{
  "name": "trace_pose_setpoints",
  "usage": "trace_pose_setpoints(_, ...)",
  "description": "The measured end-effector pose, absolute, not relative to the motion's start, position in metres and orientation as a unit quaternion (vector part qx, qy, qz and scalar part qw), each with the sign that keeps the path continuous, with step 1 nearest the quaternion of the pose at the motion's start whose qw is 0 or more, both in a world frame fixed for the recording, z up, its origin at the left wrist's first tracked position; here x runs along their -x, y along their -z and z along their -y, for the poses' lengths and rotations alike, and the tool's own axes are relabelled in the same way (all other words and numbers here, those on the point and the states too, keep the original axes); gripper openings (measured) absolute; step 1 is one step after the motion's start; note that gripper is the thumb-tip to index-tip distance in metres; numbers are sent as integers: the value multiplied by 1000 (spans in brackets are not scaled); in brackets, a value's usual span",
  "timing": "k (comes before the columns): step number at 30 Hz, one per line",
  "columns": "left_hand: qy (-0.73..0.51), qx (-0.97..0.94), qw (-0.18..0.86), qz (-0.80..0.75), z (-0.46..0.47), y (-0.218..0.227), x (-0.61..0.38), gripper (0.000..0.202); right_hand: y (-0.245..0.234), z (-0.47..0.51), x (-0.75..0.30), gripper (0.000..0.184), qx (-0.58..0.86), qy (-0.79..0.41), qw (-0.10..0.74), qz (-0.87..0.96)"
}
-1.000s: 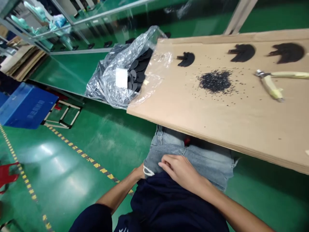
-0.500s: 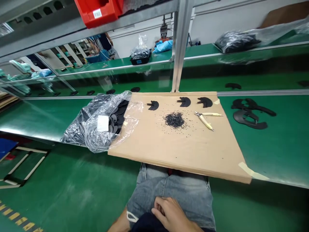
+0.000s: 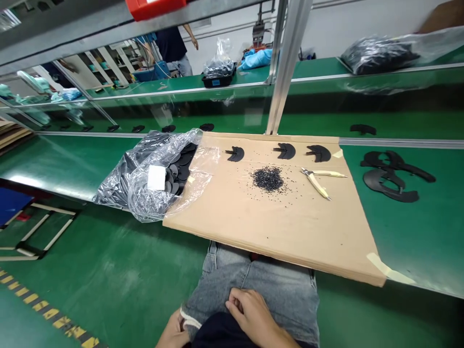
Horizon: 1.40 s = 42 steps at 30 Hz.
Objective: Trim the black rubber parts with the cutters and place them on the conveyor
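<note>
Both hands rest low on my lap, on grey denim shorts (image 3: 261, 285). My right hand (image 3: 250, 314) has its fingers curled at the hem of a dark shirt (image 3: 217, 333). My left hand (image 3: 173, 332) lies against the left thigh by the shorts' edge, with its fingers hidden. Ahead, a cardboard sheet (image 3: 282, 232) lies over the green bench. It carries a pile of small black bits (image 3: 268, 179), cream-handled cutters (image 3: 319, 180) and three black fan-shaped parts (image 3: 286, 151). Neither hand touches them.
A clear plastic bag of black discs (image 3: 159, 174) lies at the cardboard's left edge. Larger black parts (image 3: 391, 176) lie on the green belt to the right. A metal post (image 3: 286, 67) rises behind the cardboard. A person (image 3: 174, 43) stands far back. A white frame (image 3: 39, 232) lies on the floor at left.
The view has swung up from the lap and floor to the whole bench and shelves. My hands stay on my lap, and the left hand now shows by the thigh.
</note>
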<state>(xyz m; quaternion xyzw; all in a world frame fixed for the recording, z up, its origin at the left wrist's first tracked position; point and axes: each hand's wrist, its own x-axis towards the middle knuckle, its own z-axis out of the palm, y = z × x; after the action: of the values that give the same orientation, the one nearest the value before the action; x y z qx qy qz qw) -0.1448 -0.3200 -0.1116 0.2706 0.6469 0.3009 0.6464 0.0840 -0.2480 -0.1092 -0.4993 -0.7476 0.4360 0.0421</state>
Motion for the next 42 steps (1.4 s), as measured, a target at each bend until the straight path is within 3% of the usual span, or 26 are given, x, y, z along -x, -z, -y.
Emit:
trace_pose_setpoints(5,-327,-286,589,-682,339,148,156,42,99,247,-77,24,429,-396,76,808)
trace_pose_setpoints(8,-327,-283,667,-607,343,131,167,50,85,238,-58,17,254,-388,110,879)
trace_pose_setpoints(12,-306,-257,734,-549,331,101,190,58,81,226,-28,25,93,-343,85,931)
trace_pose_setpoints(16,-342,-145,690,-622,324,93,214,58,94,225,-13,37,124,-281,26,951)
trace_pose_setpoints(19,-400,-85,633,-658,320,95,223,41,97,224,-10,34,149,-287,4,946)
trace_pose_setpoints(21,-442,-75,604,-659,311,94,219,40,91,219,-12,29,157,-315,7,936)
trace_pose_setpoints(24,-494,-82,595,-628,288,83,195,44,79,206,-19,25,200,-374,78,902)
trace_pose_setpoints(27,-525,-106,638,-552,261,66,154,52,73,197,-32,37,278,-412,180,849)
trace_pose_setpoints(33,-441,-187,739,-474,230,51,97,56,74,202,-66,28,384,-544,291,686)
trace_pose_setpoints(37,-389,-352,693,-495,229,55,99,49,75,205,-88,39,437,-652,302,541)
trace_pose_setpoints(42,-338,-564,557,-507,230,50,99,45,81,210,-96,45,429,-729,319,427)
